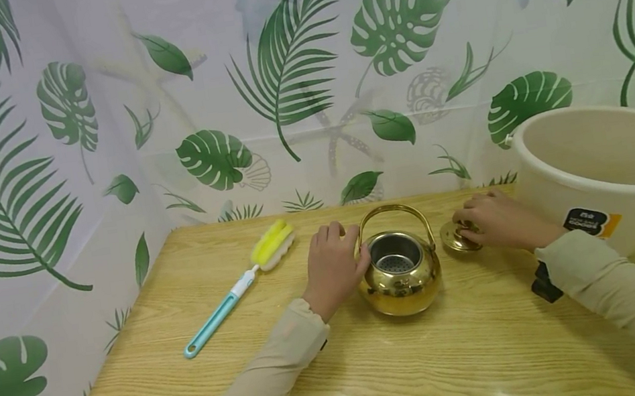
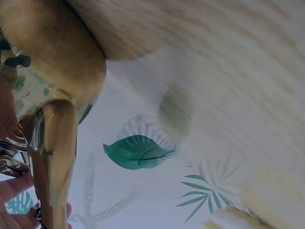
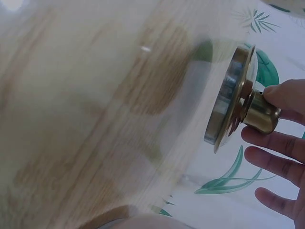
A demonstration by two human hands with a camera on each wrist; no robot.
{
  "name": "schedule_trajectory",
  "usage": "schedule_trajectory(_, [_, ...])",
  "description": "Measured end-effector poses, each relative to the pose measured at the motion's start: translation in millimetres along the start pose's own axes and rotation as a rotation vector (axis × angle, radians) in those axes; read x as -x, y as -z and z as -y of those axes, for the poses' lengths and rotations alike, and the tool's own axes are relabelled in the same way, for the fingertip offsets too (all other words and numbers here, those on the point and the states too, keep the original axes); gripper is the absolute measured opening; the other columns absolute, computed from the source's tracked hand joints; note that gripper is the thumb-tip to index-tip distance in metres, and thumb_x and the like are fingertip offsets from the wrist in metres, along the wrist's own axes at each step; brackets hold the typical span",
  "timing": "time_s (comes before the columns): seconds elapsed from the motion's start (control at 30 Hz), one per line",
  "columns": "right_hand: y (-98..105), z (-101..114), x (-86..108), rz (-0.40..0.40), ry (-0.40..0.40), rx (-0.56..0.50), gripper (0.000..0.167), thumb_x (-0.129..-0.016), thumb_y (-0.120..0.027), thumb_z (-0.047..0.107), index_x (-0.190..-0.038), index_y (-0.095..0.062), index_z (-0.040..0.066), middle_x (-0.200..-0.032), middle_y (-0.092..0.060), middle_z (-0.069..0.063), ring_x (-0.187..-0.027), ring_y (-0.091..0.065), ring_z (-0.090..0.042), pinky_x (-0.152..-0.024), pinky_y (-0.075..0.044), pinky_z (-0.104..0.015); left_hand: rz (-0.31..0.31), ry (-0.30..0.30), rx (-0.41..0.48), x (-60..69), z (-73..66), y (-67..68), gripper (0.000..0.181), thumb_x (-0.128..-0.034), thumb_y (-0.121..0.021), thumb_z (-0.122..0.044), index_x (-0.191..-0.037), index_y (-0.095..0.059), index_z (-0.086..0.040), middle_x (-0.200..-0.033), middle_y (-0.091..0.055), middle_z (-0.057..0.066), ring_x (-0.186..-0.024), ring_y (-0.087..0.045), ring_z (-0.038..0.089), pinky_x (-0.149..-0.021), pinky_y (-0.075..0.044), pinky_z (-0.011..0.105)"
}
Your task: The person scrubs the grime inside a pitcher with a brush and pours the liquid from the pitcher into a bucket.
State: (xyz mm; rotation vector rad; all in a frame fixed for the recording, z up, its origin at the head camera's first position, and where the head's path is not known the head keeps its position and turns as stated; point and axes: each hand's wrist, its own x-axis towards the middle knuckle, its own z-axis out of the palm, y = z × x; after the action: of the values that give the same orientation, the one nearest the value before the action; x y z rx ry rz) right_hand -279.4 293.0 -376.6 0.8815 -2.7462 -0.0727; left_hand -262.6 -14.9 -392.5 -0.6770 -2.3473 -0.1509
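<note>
A round gold pot [image 1: 402, 294] with a raised hoop handle [image 1: 390, 208] stands uncovered, its perforated strainer [image 1: 398, 262] showing inside. My left hand [image 1: 332, 267] is at its left side, thumb and fingers about the handle's lower left end; the left wrist view shows the handle [image 2: 55, 157] close up, with fingers [image 2: 16, 191] partly behind it. To the right of the pot, my right hand [image 1: 500, 220] pinches the knob of the gold lid [image 1: 458, 237]. In the right wrist view the lid [image 3: 233, 98] is held by its knob [image 3: 262, 112] between thumb and fingers.
A blue-handled brush [image 1: 219, 321] with a yellow and white sponge head [image 1: 273, 245] lies left of my left hand. The large cream bucket [image 1: 542, 193] stands at the right, beside my right forearm. Behind the wooden table [image 1: 378, 372] hangs a leaf-patterned sheet [image 1: 448, 132].
</note>
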Motion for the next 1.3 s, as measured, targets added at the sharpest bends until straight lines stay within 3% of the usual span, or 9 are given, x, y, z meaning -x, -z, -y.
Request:
schedule_trajectory(0.43, [-14, -8, -2.2, -0.010, -0.011, 0.027, 0.011, -0.080, -0.070, 0.019, -0.089, -0.068, 0.012, -0.075, -0.064, -0.001, -0.070, -0.059, -0.019, -0.068, -0.043, -0.046, -0.020, -0.002, -0.013, 3.2, -1.4, -2.2, 0.018, -0.0873, -0.062, -0.030, -0.096, -0.062, -0.014, -0.090, -0.058, 0.006, -0.078, -0.055, 0.020, -0.072, -0.048, 0.033])
schedule_trajectory(1.3, [-29, -16, -0.8, 0.004, -0.031, 0.027, 0.014, -0.080, -0.070, 0.019, -0.091, -0.068, 0.011, -0.079, -0.065, -0.004, -0.074, -0.060, -0.022, -0.071, -0.041, -0.046, -0.028, -0.005, -0.019, 6.8, -0.2, -10.4, 0.019, -0.0893, -0.058, -0.031, -0.097, -0.061, -0.015, -0.091, -0.057, 0.006, -0.079, -0.054, 0.020, -0.072, -0.047, 0.032])
